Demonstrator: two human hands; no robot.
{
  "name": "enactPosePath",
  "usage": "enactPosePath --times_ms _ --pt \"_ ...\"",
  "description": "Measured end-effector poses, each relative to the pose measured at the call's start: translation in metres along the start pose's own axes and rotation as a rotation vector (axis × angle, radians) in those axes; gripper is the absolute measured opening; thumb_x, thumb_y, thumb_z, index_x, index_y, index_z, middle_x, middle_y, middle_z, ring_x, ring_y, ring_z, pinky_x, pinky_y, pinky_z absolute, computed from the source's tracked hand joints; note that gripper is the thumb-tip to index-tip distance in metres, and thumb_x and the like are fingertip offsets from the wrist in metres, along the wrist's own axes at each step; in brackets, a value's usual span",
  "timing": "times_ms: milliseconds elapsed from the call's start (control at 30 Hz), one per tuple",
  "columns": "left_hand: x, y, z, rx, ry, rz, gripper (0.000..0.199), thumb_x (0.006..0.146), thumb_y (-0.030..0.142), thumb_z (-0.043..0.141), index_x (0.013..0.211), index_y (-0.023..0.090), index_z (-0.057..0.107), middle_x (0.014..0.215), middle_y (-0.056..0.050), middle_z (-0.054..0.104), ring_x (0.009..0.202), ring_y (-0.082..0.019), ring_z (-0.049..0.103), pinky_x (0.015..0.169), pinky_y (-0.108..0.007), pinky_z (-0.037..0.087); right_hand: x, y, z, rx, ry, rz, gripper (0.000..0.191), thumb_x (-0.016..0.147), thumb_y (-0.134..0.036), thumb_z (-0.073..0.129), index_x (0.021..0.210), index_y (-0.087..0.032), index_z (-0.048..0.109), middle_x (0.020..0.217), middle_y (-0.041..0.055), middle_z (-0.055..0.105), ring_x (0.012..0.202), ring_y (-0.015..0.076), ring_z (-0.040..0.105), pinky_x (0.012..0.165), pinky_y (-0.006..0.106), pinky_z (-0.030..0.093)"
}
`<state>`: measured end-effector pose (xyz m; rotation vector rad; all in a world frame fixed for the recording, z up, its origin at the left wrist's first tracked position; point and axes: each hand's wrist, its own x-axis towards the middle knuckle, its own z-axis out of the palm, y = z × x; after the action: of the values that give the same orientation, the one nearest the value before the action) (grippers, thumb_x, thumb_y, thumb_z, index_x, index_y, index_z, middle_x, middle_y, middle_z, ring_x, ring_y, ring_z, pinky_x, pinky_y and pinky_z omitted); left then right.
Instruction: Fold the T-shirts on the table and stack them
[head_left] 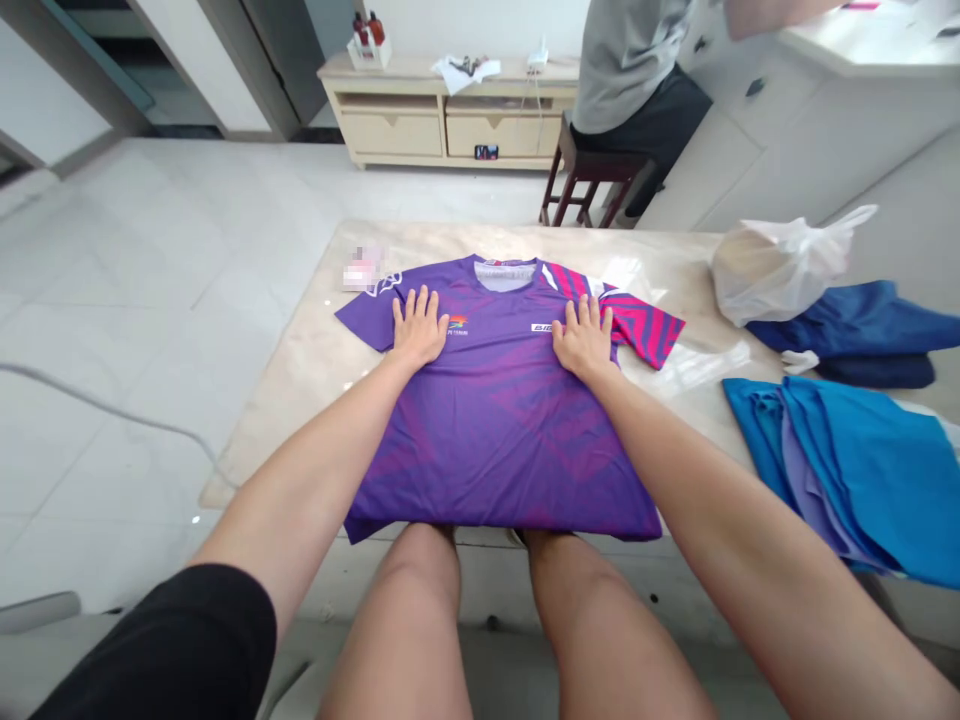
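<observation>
- While the purple shirt (pixel 495 430) is spread face up on the table (pixel 292 385), its hem (pixel 502 522) is set along the near edge; whether it is draped over cannot be told.
- Faint creases are seen across the lower front; these are probably best eased out with flat palms, without the cloth being dragged.
- To the right, well apart from the shirt, folded blue cloth (pixel 885 450) is stacked.
- The left hand (pixel 420 328) is laid on the chest beside a small logo (pixel 457 322), its fingers moderately spread; the right hand (pixel 585 338) is laid against the white label (pixel 541 328), its fingers slightly parted. Nothing is gripped by either.
- Pressure should be shared evenly, lest the front be skewed.
- The purple sleeve (pixel 364 318) and pink-striped sleeve (pixel 652 330) are pointed outward; the collar (pixel 506 277) is best left centred.
- Beyond the table, a stool (pixel 589 165) is occupied by a person (pixel 634 75).
</observation>
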<state>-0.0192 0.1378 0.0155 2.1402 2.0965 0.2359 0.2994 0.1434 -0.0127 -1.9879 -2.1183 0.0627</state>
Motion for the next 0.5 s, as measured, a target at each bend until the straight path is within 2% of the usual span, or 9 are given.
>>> enactPosePath --times_ms 67,133,200,267,300,367,433,500 --pt "-0.044 0.006 -0.005 -0.013 0.127 0.042 0.072 0.11 0.039 0.033 0.174 0.005 0.03 0.184 -0.019 0.022 0.172 -0.032 0.016 0.14 -0.059 0.006 -0.044 -0.011 -0.013 -0.003 0.064 -0.089 0.071 0.112 -0.039 0.03 0.175 -0.006 0.03 0.182 0.0207 0.025 0.17 0.0361 0.017 0.136 0.066 0.011" --pt "-0.106 0.005 -0.004 -0.04 0.218 0.122 0.069 0.112 0.038 0.03 0.174 0.008 0.03 0.183 -0.017 0.027 0.171 -0.028 0.023 0.141 -0.053 0.013 -0.106 -0.016 -0.022 -0.012 0.079 -0.151 0.07 0.113 -0.038 0.029 0.176 -0.008 0.029 0.184 0.0175 0.022 0.172 0.032 0.015 0.137 0.058 0.015" --pt "-0.168 -0.004 0.002 -0.051 0.21 0.146 0.067 0.112 0.036 0.029 0.173 0.007 0.034 0.18 -0.018 0.035 0.168 -0.028 0.031 0.14 -0.051 0.022 -0.171 -0.014 -0.025 -0.004 0.033 -0.177 0.069 0.113 -0.038 0.031 0.176 -0.01 0.029 0.183 0.0157 0.024 0.171 0.0296 0.017 0.137 0.053 0.019" --pt "-0.215 -0.015 0.006 -0.037 0.122 0.136 0.064 0.112 0.033 0.027 0.166 0.005 0.045 0.172 -0.021 0.048 0.164 -0.03 0.04 0.136 -0.05 0.032 -0.22 -0.007 -0.028 0.01 -0.035 -0.13 0.068 0.114 -0.039 0.03 0.175 -0.011 0.034 0.18 0.0164 0.033 0.169 0.0296 0.027 0.136 0.052 0.022" --pt "-0.23 -0.019 0.004 -0.02 0.07 0.148 0.063 0.111 0.031 0.027 0.165 0.006 0.048 0.171 -0.02 0.05 0.163 -0.03 0.042 0.136 -0.05 0.034 -0.236 -0.004 -0.031 0.009 -0.086 -0.122 0.067 0.114 -0.039 0.029 0.173 -0.01 0.037 0.18 0.017 0.034 0.168 0.0298 0.03 0.136 0.052 0.024" --pt "-0.245 -0.021 -0.009 0.033 -0.05 0.154 0.062 0.111 0.029 0.031 0.164 0.006 0.049 0.172 -0.02 0.047 0.164 -0.031 0.041 0.135 -0.048 0.034 -0.249 0.0 -0.044 -0.022 -0.193 -0.116 0.067 0.113 -0.039 0.033 0.171 -0.005 0.041 0.179 0.0201 0.033 0.167 0.0315 0.033 0.135 0.05 0.028" --pt "-0.243 -0.018 -0.03 0.086 -0.22 0.148 0.062 0.109 0.029 0.038 0.165 0.006 0.048 0.174 -0.022 0.043 0.165 -0.032 0.039 0.134 -0.047 0.035 -0.243 -0.002 -0.062 -0.082 -0.295 -0.13 0.068 0.111 -0.04 0.041 0.166 0.0 0.047 0.175 0.0257 0.038 0.162 0.0345 0.041 0.13 0.047 0.037" --pt "-0.235 -0.011 -0.051 0.095 -0.321 0.156 0.061 0.102 0.032 0.054 0.158 0.008 0.058 0.168 -0.024 0.052 0.155 -0.036 0.053 0.129 -0.047 0.042 -0.229 -0.005 -0.081 -0.156 -0.388 -0.172 0.063 0.109 -0.044 0.052 0.153 -0.001 0.063 0.158 0.029 0.06 0.143 0.0352 0.063 0.118 0.042 0.049"
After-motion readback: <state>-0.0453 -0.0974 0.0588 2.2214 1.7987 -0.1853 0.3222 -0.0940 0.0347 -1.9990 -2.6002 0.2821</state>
